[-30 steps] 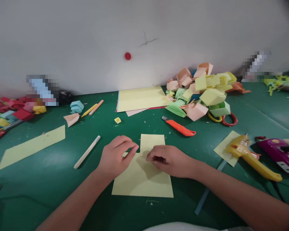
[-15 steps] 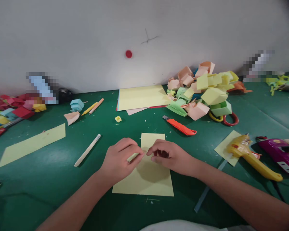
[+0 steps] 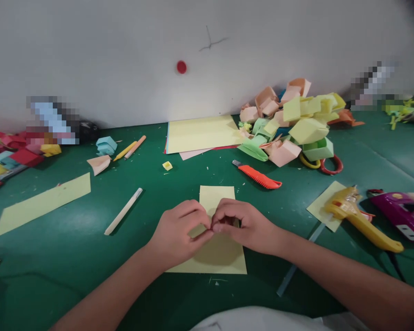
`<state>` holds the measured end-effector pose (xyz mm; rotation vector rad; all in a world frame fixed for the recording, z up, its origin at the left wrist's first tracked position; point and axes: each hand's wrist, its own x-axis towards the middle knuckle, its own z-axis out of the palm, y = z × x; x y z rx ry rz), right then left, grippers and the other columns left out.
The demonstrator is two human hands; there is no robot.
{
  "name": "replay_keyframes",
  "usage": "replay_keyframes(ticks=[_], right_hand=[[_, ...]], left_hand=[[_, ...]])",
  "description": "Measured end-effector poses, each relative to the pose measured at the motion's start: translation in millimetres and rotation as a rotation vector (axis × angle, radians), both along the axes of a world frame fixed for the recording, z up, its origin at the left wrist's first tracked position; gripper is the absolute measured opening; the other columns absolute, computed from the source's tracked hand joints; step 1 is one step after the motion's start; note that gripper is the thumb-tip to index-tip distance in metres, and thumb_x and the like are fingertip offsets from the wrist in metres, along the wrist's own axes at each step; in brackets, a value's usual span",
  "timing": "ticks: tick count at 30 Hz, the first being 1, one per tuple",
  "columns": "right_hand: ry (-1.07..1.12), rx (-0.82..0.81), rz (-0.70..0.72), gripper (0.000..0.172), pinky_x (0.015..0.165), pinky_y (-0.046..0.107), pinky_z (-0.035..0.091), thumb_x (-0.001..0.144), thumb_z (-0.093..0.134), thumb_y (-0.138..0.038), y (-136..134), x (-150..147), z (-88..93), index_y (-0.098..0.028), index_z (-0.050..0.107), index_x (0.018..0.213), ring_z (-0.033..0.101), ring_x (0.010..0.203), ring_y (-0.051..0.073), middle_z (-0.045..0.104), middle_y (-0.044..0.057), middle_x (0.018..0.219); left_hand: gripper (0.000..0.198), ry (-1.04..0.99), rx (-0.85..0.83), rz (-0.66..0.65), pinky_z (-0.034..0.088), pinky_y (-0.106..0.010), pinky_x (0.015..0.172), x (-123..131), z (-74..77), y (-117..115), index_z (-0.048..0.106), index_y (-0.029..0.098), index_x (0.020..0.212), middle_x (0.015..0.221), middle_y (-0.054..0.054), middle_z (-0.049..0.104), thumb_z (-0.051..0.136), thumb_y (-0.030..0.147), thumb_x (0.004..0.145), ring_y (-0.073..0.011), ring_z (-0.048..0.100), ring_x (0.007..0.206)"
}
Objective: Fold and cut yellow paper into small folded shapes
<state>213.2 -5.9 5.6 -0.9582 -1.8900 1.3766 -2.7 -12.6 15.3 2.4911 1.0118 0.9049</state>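
A pale yellow paper sheet with a notched top left corner lies on the green table in front of me. My left hand and my right hand meet over its middle. The fingertips of both hands pinch a raised fold of the paper between them. Most of the sheet's centre is hidden under my hands.
An orange utility knife lies just beyond the sheet. A white stick lies at left, beside a long yellow strip. A yellow glue gun and a purple tool sit at right. Folded paper boxes pile up by the wall.
Both hands have closed in toward each other. The left flap of the sheet has been lifted and folded inward, and the fingertips now touch at the fold.
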Motion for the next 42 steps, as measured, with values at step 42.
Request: replay_keyframes(ticks=[42], right_hand=[[-1.138, 0.781, -0.706, 0.013, 0.103, 0.042, 0.032, 0.088, 0.061, -0.029, 3.1, 306.8, 27.0, -0.024, 0.072, 0.085, 0.058, 0.105, 0.024, 0.07, 0.01, 0.106]], left_hand=[[0.023, 0.256, -0.007, -0.073, 0.05, -0.023, 0.06, 5.4, -11.5, 7.7, 0.069, 0.023, 0.087, 0.09, -0.001, 0.067, 0.049, 0.027, 0.098, -0.0138, 0.065, 0.074]])
